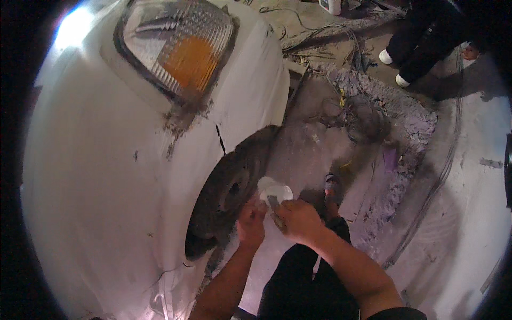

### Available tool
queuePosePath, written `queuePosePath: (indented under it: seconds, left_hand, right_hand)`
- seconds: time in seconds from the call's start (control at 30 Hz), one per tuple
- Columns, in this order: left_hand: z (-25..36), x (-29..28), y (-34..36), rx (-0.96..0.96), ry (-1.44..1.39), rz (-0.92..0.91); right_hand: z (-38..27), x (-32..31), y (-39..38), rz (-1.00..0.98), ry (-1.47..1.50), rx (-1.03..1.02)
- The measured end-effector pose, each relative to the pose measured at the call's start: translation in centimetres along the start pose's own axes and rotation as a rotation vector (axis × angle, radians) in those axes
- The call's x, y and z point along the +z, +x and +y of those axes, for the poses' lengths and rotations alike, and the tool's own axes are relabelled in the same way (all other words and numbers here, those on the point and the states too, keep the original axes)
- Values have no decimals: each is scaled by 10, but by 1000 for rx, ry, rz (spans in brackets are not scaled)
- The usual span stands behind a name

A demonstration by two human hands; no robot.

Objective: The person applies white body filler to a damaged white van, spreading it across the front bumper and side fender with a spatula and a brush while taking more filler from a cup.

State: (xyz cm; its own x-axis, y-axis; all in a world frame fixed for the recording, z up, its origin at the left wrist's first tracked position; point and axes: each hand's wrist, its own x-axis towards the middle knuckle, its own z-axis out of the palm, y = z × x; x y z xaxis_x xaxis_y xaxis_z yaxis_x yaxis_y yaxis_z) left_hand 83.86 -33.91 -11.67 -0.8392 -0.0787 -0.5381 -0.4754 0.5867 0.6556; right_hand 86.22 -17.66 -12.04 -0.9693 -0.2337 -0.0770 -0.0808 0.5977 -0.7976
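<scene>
Right of the dusty white curved car panel (106, 165), the left hand (250, 220) had its grip on a round white shallow dish (285, 190), seemingly steadying it; over it, a narrow grey flat tool (273, 202) was clasped in the right hand (300, 220).

No readable lettering anywhere here: on the headlamp (178, 45) at the upper left, no word or number comes through, and on the white container (330, 6) cut off by the top edge, any print is too small to tell. Down just below the centre, the pale round piece (284, 190) gives us nothing legible either, and the dark marks on the white body panel (101, 176) at left spell nothing readable.
</scene>
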Motion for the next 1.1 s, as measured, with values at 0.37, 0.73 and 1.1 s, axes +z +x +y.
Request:
queuePosePath:
  seconds: [0.37, 0.73, 1.1]
  left_hand:
    - [21, 24, 35, -7, -402, -32]
    - [105, 87, 130, -195, -939, -50]
    - [206, 138, 162, -315, -1101, 132]
  right_hand:
    - [31, -53, 24, 483, 1305, 721]
    - [142, -161, 105, 475, 1353, 733]
    - [226, -275, 219, 444, 1404, 468]
